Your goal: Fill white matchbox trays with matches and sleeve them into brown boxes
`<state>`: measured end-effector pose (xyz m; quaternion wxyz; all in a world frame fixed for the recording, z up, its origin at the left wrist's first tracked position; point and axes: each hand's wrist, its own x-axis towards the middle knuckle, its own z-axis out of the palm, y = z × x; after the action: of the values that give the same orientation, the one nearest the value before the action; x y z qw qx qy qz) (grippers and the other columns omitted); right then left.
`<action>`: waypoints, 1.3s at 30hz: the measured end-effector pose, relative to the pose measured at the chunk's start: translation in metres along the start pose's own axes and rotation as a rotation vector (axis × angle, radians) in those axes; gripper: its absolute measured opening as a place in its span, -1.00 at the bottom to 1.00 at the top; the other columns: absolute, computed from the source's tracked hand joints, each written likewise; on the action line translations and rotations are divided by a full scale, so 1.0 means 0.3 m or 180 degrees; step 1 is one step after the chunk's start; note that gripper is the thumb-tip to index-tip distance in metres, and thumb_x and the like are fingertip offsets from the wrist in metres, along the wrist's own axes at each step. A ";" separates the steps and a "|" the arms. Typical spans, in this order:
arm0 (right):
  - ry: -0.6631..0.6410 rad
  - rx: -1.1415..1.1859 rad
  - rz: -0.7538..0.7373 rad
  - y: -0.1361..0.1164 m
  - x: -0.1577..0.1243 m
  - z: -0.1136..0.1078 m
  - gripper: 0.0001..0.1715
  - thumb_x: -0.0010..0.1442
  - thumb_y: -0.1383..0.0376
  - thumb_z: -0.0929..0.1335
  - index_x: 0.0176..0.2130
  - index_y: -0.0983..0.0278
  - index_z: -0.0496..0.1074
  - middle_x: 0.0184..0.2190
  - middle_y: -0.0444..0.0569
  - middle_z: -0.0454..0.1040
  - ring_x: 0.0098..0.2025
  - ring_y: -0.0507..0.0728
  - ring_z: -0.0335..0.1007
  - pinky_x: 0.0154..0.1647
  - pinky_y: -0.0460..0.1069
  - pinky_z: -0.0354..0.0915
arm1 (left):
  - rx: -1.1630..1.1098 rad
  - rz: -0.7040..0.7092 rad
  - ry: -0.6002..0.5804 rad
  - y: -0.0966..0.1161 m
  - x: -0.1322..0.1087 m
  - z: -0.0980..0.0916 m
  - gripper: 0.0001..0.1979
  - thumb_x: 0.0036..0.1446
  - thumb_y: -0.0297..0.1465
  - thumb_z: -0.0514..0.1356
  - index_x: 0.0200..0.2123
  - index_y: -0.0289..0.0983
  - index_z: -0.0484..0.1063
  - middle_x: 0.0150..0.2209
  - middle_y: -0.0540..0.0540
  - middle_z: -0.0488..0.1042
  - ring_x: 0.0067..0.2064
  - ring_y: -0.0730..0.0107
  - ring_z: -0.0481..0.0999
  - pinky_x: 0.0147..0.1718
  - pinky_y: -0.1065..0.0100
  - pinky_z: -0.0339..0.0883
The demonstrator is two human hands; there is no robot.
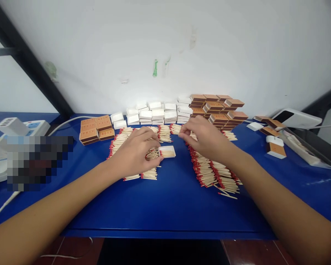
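A small white matchbox tray (171, 148) with red-tipped matches in it rests on the blue table. Its left end lies between the thumb and fingers of my left hand (138, 152), which also hides part of the matches beneath. My right hand (202, 136) hovers at the top of the right pile of matches (206, 173), its fingers curled toward the thumb; whether a match is pinched there is too small to make out. More matches (149, 173) lie in rows under and around my left hand.
White trays (156, 114) are stacked along the wall, beside a stack of brown matchbox sleeves (217, 117). Brown matchboxes (96, 129) stand at left. A power strip (38, 129) lies further left; a white device (300, 117) and loose boxes (276, 149) sit at right.
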<state>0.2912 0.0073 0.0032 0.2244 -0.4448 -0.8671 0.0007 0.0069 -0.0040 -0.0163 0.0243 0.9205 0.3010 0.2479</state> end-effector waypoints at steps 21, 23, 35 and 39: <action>-0.1557 0.0186 0.0971 0.148 -0.063 -0.124 -0.84 0.32 0.13 0.45 -0.26 0.12 0.61 -0.24 0.03 0.67 -0.32 0.20 0.58 -0.38 0.09 0.38 | -0.0026 0.0095 0.0014 0.002 -0.003 0.002 -0.81 0.37 -0.23 0.34 -0.12 -0.22 0.64 0.00 -0.20 0.64 0.16 -0.01 0.54 0.18 -0.05 0.42; -0.1559 0.0165 0.1032 0.144 -0.062 -0.122 -0.85 0.33 0.15 0.44 -0.25 0.13 0.60 -0.24 0.03 0.67 -0.33 0.20 0.56 -0.37 0.10 0.37 | -0.0014 0.0126 0.0026 0.001 -0.003 0.004 -0.80 0.37 -0.24 0.35 -0.11 -0.24 0.65 0.00 -0.21 0.63 0.15 -0.01 0.54 0.18 -0.05 0.42; -0.1868 0.0248 0.1203 0.127 -0.055 -0.137 -0.77 0.34 0.08 0.40 -0.18 0.17 0.55 -0.09 0.09 0.63 -0.18 0.23 0.51 -0.21 0.10 0.35 | -0.0024 0.0171 0.0056 0.003 0.000 0.005 -0.78 0.36 -0.24 0.36 -0.12 -0.28 0.66 0.00 -0.22 0.63 0.15 -0.02 0.53 0.19 -0.06 0.41; -0.1800 0.0237 0.1208 0.127 -0.062 -0.140 -0.63 0.37 -0.07 0.37 -0.18 0.16 0.52 -0.14 0.09 0.59 -0.21 0.23 0.44 -0.25 0.11 0.30 | -0.0004 0.0187 0.0053 0.001 -0.001 0.007 -0.79 0.35 -0.24 0.36 -0.12 -0.27 0.65 0.00 -0.21 0.64 0.16 -0.02 0.53 0.21 -0.05 0.41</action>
<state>0.3465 0.0076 0.0260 -0.0129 -0.5719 -0.7961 0.1975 0.0079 -0.0042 -0.0183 0.0151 0.9269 0.2738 0.2563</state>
